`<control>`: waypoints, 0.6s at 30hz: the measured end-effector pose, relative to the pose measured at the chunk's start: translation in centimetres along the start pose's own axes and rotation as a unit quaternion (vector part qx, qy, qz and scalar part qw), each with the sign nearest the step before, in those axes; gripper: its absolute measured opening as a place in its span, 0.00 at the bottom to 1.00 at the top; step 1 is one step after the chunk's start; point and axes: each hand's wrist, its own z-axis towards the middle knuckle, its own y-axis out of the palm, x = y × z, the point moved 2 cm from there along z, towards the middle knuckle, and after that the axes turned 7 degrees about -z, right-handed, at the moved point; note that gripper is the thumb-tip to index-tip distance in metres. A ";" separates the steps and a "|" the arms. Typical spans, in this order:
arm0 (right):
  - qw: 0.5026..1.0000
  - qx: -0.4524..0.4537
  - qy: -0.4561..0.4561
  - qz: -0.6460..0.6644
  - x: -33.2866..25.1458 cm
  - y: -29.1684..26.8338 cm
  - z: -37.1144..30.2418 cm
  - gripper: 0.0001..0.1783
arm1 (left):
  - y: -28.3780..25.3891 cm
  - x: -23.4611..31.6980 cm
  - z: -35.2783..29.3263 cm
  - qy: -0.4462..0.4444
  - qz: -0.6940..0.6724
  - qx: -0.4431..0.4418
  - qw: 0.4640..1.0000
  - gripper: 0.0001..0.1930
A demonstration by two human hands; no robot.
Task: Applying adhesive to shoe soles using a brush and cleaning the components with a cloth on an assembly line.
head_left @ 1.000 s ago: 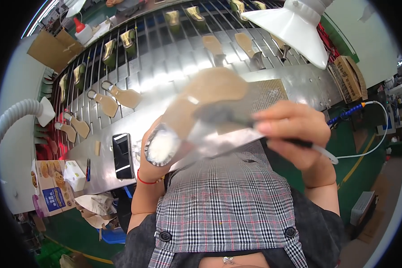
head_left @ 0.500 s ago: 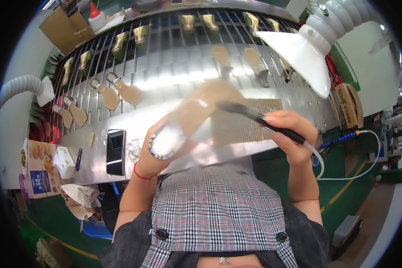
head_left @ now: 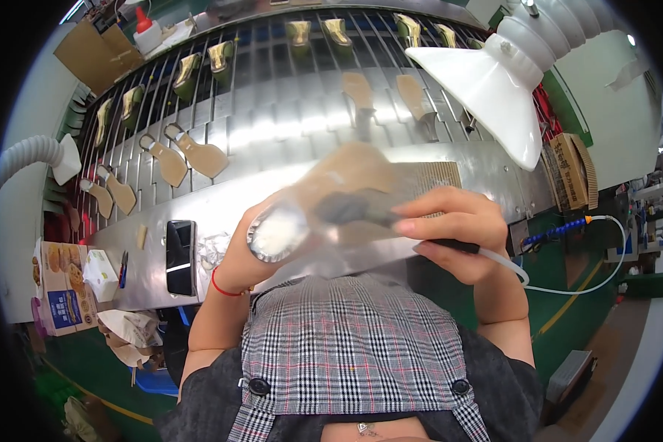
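Observation:
My left hand grips a tan-soled shoe, sole turned up, its silver-rimmed heel end nearest the wrist. Motion smears the shoe, and most of my left fingers are hidden behind it. In my right hand is a black brush, held between thumb and fingers, with a white hose running from its end. The blurred brush head overlaps the sole's right edge; I cannot tell whether it touches. Beneath lies a ribbed brown cardboard sheet on the metal bench.
Beyond the bench runs a slatted metal conveyor carrying tan soles and several gold-and-green shoe pieces. A white extraction hood hangs at the right, a smaller one at the left. A phone and tissue pack lie left.
The brush has moved left and down across the sole, and my right hand has followed it. My left hand keeps hold of the shoe, and the whole view has shifted slightly.

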 end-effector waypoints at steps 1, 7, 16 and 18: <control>1.000 -0.020 0.005 0.012 0.0 0.0 -0.2 0.14 | 0.2 0.2 0.1 -0.010 -0.008 -0.004 1.000 0.26; 0.996 0.049 0.074 0.009 2.3 0.1 -1.1 0.15 | -0.8 -0.2 0.3 -0.061 -0.031 -0.011 0.998 0.28; 0.963 0.125 0.207 0.121 7.0 1.2 -4.6 0.14 | -2.1 -3.4 3.1 -0.059 -0.072 0.043 0.995 0.24; 0.943 0.189 0.195 0.193 7.7 1.6 -6.0 0.14 | -2.7 -5.0 4.9 -0.070 -0.060 0.098 0.991 0.21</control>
